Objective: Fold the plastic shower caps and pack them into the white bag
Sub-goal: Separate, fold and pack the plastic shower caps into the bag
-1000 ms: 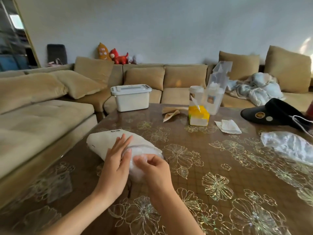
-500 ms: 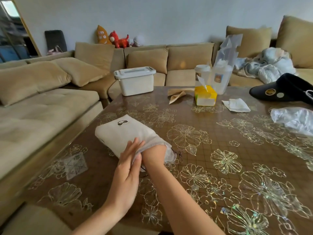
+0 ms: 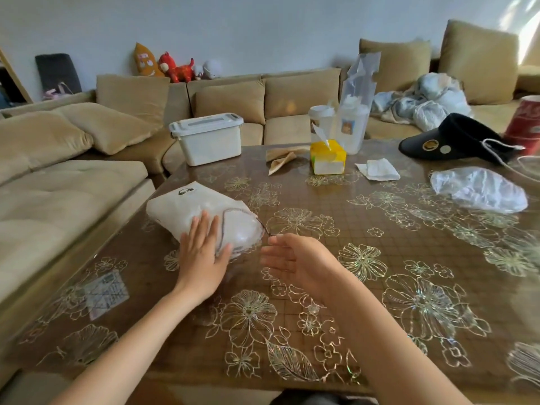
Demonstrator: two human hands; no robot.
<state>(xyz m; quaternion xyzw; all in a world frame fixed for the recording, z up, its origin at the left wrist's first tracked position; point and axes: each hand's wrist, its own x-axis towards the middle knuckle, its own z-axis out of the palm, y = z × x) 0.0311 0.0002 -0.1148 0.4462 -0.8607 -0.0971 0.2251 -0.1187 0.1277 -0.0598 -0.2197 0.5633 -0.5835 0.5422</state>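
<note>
In the head camera, my left hand (image 3: 201, 258) lies flat on the white bag (image 3: 181, 207). Its fingers (image 3: 204, 226) are straight and a little spread. They press down on the bag and grip nothing. Just right of those fingers, at the bag's mouth, a packed shower cap (image 3: 242, 233) bulges out, with a dark cord (image 3: 222, 229) looped round it.

My right hand (image 3: 295, 260) hangs just right of the mouth. Its fingers (image 3: 273, 258) are loose and open, with the palm turned toward the bag. The cord's end comes close to my thumb, but I cannot tell if they touch.

The bag lies on the bench (image 3: 380, 258). Far to the right of my right fingers, a loose shower cap (image 3: 479, 192) lies crumpled. Well beyond my fingers stand a white box (image 3: 209, 141) and a yellow tissue box (image 3: 327, 156).
</note>
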